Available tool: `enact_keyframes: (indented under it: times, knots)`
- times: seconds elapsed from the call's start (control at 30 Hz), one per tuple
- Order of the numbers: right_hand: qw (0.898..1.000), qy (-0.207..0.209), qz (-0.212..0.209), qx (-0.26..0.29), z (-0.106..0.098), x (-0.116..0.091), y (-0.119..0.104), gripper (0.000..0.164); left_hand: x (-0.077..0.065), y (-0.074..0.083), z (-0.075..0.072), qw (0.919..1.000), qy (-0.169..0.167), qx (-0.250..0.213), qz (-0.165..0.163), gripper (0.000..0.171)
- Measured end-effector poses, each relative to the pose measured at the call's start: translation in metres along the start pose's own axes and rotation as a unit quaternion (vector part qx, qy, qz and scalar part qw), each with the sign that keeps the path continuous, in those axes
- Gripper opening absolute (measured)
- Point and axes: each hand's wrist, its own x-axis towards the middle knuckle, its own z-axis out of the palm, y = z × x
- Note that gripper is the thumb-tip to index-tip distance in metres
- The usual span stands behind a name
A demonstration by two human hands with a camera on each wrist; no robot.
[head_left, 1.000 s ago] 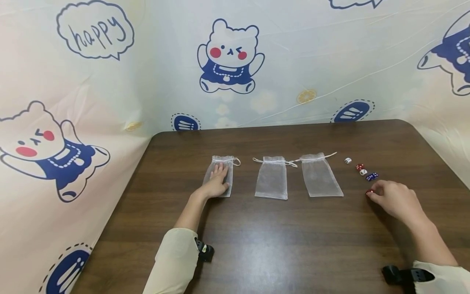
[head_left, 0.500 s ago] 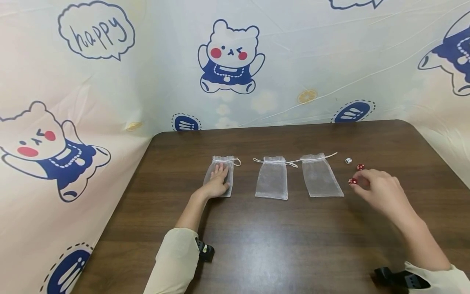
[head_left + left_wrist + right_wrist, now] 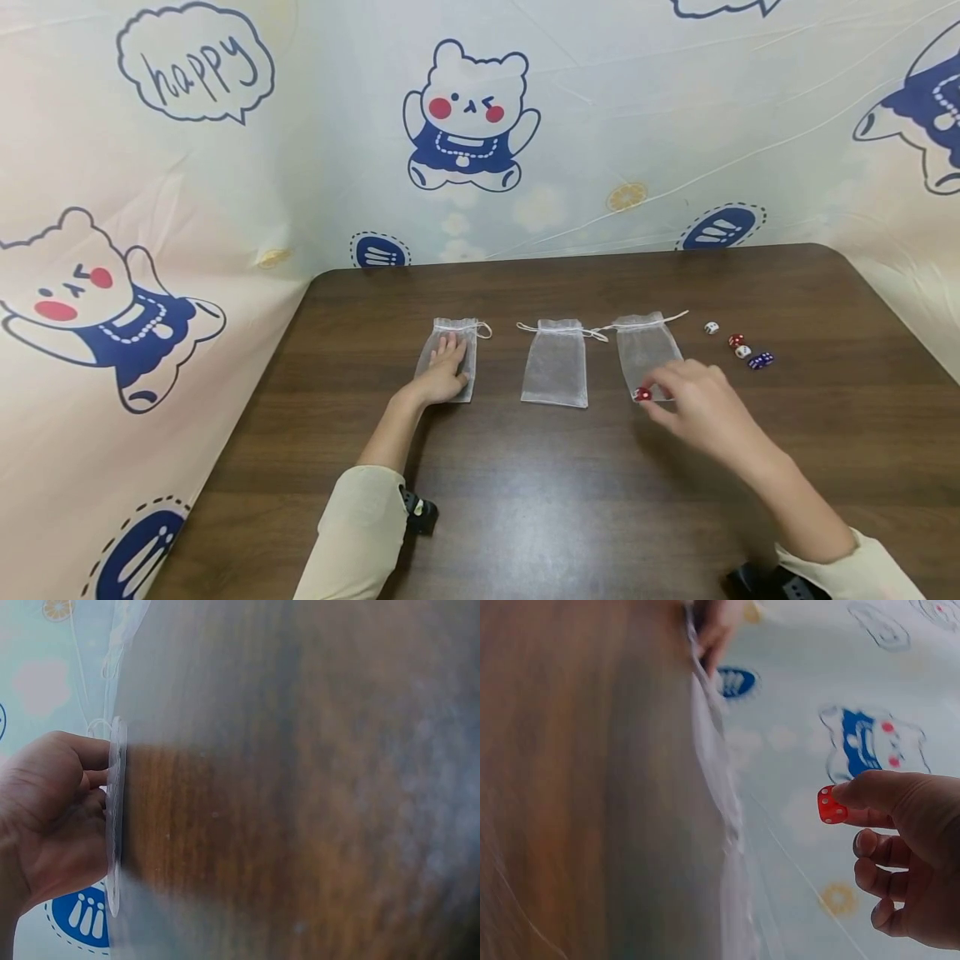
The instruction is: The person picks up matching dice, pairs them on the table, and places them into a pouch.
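Observation:
My right hand [image 3: 701,408] pinches a red die [image 3: 643,394] between thumb and index finger, above the near end of the right mesh drawstring bag [image 3: 641,354]. The right wrist view shows the red die [image 3: 831,805] with white dots, raised off the table. My left hand [image 3: 441,375] lies with extended fingers on the left mesh bag [image 3: 467,385]. In the left wrist view, the left hand [image 3: 56,817] touches the bag's edge. Between them lies a flat middle mesh bag [image 3: 555,367] with a white cord.
To the right of the bags lie a white die [image 3: 712,328], a red die [image 3: 736,341], another white die [image 3: 742,352] and blue dice [image 3: 761,360]. They rest on the brown wooden table [image 3: 510,492]. A printed cloth [image 3: 600,100] hangs behind the table.
My right hand has carried the red die leftward from beside the blue dice to over the right bag. The left hand stays on the left bag.

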Motion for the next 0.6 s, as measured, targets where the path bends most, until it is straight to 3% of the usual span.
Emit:
enact_keyframes:
  times: [0.23, 0.47, 0.6]
  knots:
    - [0.997, -0.041, -0.055, -0.023, 0.023, 0.006, -0.015, 0.017, 0.000, -0.001, 0.001, 1.0000, -0.003, 0.003, -0.003, 0.063]
    - [0.991, -0.106, -0.068, -0.043, 0.034, 0.006, -0.024, 0.018, 0.001, 0.001, 0.000, 1.0000, -0.004, 0.007, -0.004, 0.063]
    - [0.989, -0.120, -0.074, -0.046, 0.037, 0.005, -0.026, 0.019, 0.001, 0.001, -0.001, 1.0000, -0.005, 0.008, -0.003, 0.063]
